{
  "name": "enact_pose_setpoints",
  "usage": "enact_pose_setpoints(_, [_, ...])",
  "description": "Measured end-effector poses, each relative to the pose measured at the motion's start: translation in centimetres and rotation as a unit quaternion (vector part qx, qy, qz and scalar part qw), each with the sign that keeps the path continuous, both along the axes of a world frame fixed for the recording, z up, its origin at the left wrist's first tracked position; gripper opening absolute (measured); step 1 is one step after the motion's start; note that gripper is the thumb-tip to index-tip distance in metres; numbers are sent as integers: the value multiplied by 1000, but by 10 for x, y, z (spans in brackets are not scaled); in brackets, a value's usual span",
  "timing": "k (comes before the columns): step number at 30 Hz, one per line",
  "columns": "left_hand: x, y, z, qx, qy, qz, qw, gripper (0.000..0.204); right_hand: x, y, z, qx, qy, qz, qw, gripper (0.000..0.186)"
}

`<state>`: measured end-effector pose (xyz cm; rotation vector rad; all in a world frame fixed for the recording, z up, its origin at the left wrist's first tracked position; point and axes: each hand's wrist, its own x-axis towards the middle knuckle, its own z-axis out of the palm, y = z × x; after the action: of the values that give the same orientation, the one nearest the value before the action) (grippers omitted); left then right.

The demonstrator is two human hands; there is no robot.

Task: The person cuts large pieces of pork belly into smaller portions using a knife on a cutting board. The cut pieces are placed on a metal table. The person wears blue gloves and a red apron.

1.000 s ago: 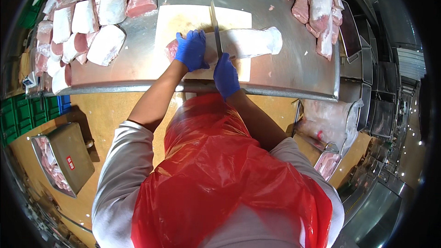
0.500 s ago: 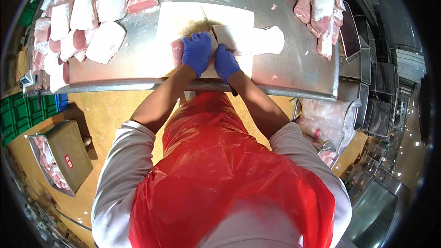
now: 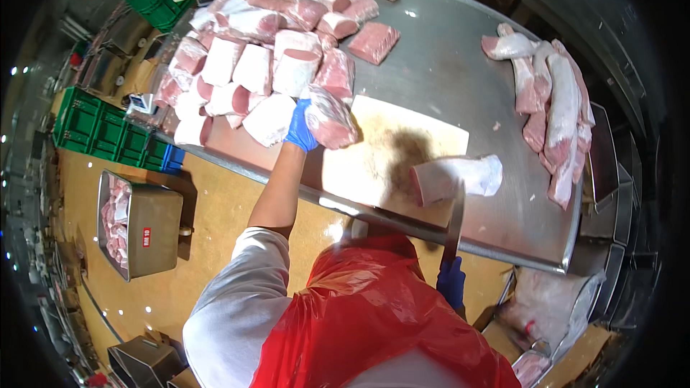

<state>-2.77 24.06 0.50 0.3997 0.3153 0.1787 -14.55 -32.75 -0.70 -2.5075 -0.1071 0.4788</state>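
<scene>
My left hand (image 3: 300, 131), in a blue glove, grips a cut piece of pork loin (image 3: 332, 121) beside the pile of pork pieces (image 3: 251, 68). That piece hangs over the left edge of the white cutting board (image 3: 363, 165). Low at the right, in front of the table edge, my gloved right hand (image 3: 451, 284) is closed round a knife (image 3: 455, 226), its blade pointing up and away from me. Just beyond the blade lies a longer piece of pork loin (image 3: 449, 178), partly on the board, its pink cut face turned left.
Several long pork loins (image 3: 560, 111) lie at the right end of the steel table (image 3: 445, 50). A metal bin of meat (image 3: 154, 223) and green crates (image 3: 108, 129) stand on the floor at left. A plastic-lined container (image 3: 550, 309) is at lower right.
My hands have parted. The left has carried a cut pork piece left to the pile; the right has drawn back toward me with the knife. The view has shifted and turned.
</scene>
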Motion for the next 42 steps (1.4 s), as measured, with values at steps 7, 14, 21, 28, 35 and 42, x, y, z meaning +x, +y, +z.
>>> enact_pose_setpoints(7, [33, 174, 210, 167, -20, 172, 971, 60, 37, 10, -2, 120, -30, -51, 991, 13])
enact_pose_setpoints(14, [149, -4, 55, 765, 115, 115, 624, 69, 51, -7, -23, 40, -203, 40, 978, 10])
enact_pose_setpoints(21, [84, -351, -6, 946, 47, -234, 218, 123, 65, -9, -17, -42, -341, -9, 939, 18])
enact_pose_setpoints(28, [135, -302, 28, 875, 24, -353, 329, 94, 65, -11, -15, -70, -313, 10, 947, 14])
enact_pose_setpoints(35, [51, -259, 22, 894, 117, -295, 316, 98, 47, 3, 16, -1, -62, 26, 998, 15])
enact_pose_setpoints(42, [13, -152, -15, 846, 69, -221, 481, 115, 53, 46, 16, 22, -1, 104, 994, 15])
